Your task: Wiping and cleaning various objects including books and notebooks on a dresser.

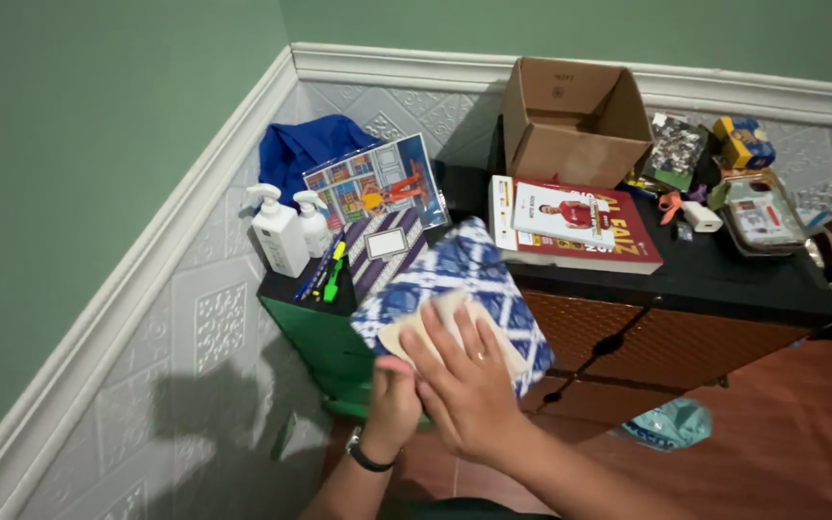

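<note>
At the far left, the green wall meets a white moulding and embossed white panels that run down toward the floor. Against this corner stand two white pump bottles (278, 229) at the left end of the bench (724, 279), a dark-topped cabinet with a green front on the left and brown woven doors on the right. Beside the bottles lie a few pens and a green marker (333, 273). Behind them a blue cloth (305, 144) is bunched against the wall, and a colourful picture book (377, 183) leans in front of it, with a striped notebook (385, 248) just below.

In the middle, the blue and white patterned box (455, 279) is held in the air in front of the bench edge, tilted, with a pale tan piece on its near face. The left hand (392, 404), a dark band on its wrist, takes the box from beneath at its lower corner, its grip clamped on that corner. The right hand (469, 380) lies flat on top of the box, fingers spread and apart, pressing on the tan piece rather than closing around anything.

Right of the box, a red and white book (580, 226) lies on the bench, with an open cardboard box (570, 120) behind it. Further right sit small oddments, orange-handled scissors (668, 204) and a clear plastic tray (763, 217). On the reddish floor below lies a crumpled teal bag (671, 424).
</note>
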